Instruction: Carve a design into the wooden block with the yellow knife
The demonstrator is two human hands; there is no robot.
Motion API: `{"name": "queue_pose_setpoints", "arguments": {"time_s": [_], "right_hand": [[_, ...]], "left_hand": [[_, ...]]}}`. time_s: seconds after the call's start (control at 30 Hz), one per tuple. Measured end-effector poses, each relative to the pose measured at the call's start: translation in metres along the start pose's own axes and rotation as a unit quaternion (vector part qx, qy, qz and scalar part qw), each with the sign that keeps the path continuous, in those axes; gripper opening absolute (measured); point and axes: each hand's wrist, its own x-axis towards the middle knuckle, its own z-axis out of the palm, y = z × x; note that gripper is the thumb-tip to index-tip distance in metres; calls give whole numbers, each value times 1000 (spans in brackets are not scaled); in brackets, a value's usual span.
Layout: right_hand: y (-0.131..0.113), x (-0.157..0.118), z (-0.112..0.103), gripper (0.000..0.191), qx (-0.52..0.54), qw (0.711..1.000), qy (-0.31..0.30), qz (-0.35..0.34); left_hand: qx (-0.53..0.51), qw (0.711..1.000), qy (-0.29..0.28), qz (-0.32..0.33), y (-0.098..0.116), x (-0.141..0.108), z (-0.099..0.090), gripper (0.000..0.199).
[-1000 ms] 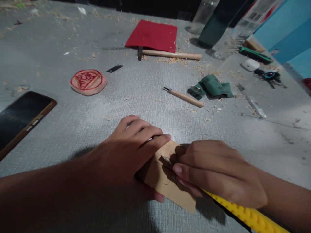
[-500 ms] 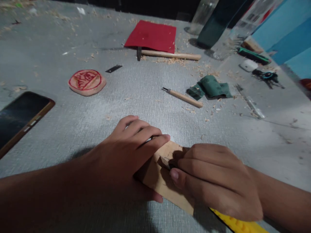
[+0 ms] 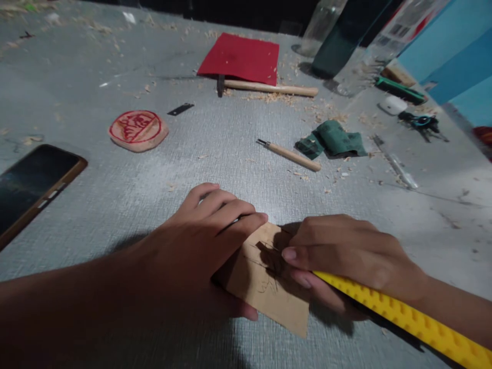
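A flat tan piece (image 3: 280,307) with dark drawn or cut lines lies low in the middle of the head view. My left hand (image 3: 219,225) grips its left side, fingers over the top and thumb tip showing at the lower edge. In my right hand (image 3: 346,251) is a yellow-handled tool (image 3: 403,312), pinched between thumb and fingers over the piece's right part. The handle runs back to the lower right under my wrist. Shadow and my fingers hide most of the tool's tip.
Beyond my hands lie a wooden-handled gouge (image 3: 294,156), green crumpled sheet (image 3: 334,139), round piece with red drawing (image 3: 137,129), small black blade (image 3: 180,109), hammer (image 3: 269,88) and red sheet (image 3: 244,57). A phone (image 3: 36,179) sits left; bottles (image 3: 338,43) and keys (image 3: 425,123) are at right.
My right hand has rotated and shifted slightly up and right, showing more of the yellow handle and the drawn lines. My left hand has stayed in place.
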Motion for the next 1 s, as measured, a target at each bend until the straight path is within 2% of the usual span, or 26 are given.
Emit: {"name": "queue_pose_setpoints", "arguments": {"time_s": [0.13,0.27,0.37,0.5,0.7,1.0], "right_hand": [[1,1,0,15,32,999,-4,5],[3,4,4,12,79,997,16,8],[4,6,7,14,83,996,14,13],[6,7,8,6,91,995,32,10],[8,6,7,9,93,996,6,11],[6,7,7,4,92,996,15,6]], "left_hand": [[-5,1000,2,-2,0,0,1,76],[-7,1000,1,-4,1,1,2,79],[-2,1000,1,-8,2,1,2,78],[-1,1000,-4,0,2,1,1,76],[-1,1000,-8,-7,2,1,1,81],[0,1000,4,-6,3,1,1,78]]}}
